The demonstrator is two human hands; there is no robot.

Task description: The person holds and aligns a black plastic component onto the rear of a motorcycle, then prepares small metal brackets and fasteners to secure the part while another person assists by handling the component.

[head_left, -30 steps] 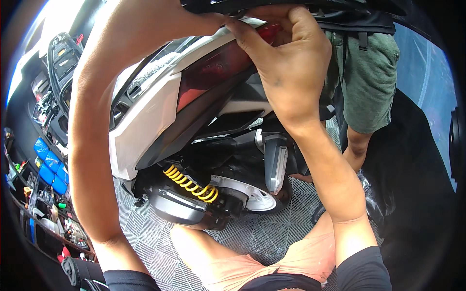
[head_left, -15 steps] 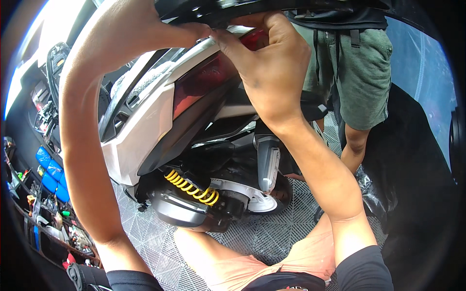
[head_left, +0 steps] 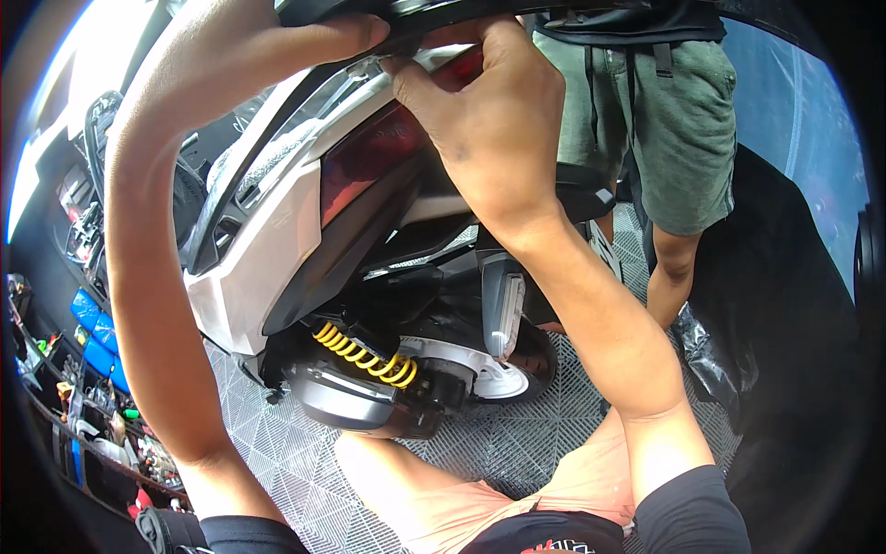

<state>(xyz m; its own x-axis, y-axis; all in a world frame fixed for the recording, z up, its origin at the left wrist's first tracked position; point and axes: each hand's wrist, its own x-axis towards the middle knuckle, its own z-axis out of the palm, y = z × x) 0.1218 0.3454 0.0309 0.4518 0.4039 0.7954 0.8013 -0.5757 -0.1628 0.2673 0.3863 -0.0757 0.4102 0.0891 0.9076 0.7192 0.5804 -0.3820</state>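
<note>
A scooter with a white side panel stands in front of me, its red tail light partly behind my right hand. At the top edge runs a curved, glossy black part, cut off by the picture. My left hand grips it from the left, thumb laid along its underside. Beneath that part, my right hand is bent into a pinch beside the tail light. Its thumb tip touches the area at the light's upper end; what its fingers hold is hidden.
Below are a yellow shock spring, a silver exhaust cover and the rear wheel. Another person in green shorts stands at the right, close to the scooter. Cluttered shelves line the left; a dark cover hangs right.
My left thumb has come away from my right fingertips onto the black part. My right hand has shifted slightly left and up. The view has moved a little.
</note>
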